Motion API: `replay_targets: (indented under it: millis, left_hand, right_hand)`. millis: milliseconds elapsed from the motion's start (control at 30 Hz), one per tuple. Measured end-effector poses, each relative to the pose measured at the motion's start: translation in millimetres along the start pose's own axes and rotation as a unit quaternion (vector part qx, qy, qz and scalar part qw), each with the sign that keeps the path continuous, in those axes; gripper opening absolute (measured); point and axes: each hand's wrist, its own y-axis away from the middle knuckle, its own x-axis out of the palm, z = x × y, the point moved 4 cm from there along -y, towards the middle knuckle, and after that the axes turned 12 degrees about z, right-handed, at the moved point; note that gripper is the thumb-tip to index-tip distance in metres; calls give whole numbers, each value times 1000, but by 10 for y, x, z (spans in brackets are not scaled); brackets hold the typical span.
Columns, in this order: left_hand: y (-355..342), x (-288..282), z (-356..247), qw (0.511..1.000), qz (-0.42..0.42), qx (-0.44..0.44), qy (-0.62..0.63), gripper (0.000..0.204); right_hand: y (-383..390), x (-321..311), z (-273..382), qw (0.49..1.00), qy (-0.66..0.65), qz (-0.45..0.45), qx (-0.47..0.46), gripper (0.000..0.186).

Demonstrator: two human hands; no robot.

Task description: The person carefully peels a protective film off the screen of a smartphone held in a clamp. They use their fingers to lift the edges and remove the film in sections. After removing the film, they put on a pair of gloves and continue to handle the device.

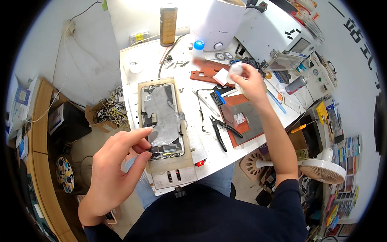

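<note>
left hand sits kinda wide beside the opened phone, right hand pinches some blurry white thing

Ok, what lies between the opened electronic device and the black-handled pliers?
In the head view, a margin of beige pad, then a thin, dark, bent wire-like piece on the white tabletop, separate the opened electronic device from the black-handled pliers.

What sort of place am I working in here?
Probably an electronics repair workshop: an opened phone-like device lies on the bench in front of you, black-handled pliers sit to its right, and tangled cables are heaped left of the bench.
</note>
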Motion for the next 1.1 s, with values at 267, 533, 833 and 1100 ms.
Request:
replay_targets:
  millis: [267, 533, 833, 1100]
  left_hand:
    - [-17, -32, -124, 998, 2, -35, -46, 49]
    - [-66, -28, -136, 998, 22, -30, -59, 49]
    - [-82, 8, -137, 999, 30, -8, -34, 49]
    - [-72, -11, -157, 998, 40, -16, -51, 49]
  right_hand:
    - [-758, 642, -308, 993, 114, 14, 38, 58]
    - [-215, 284, -1, 977, 214, -5, 13, 38]
    - [1121, 83, 145, 899, 410, 138, 69, 44]
    - [973, 68, 9, 910, 282, 225, 205, 55]
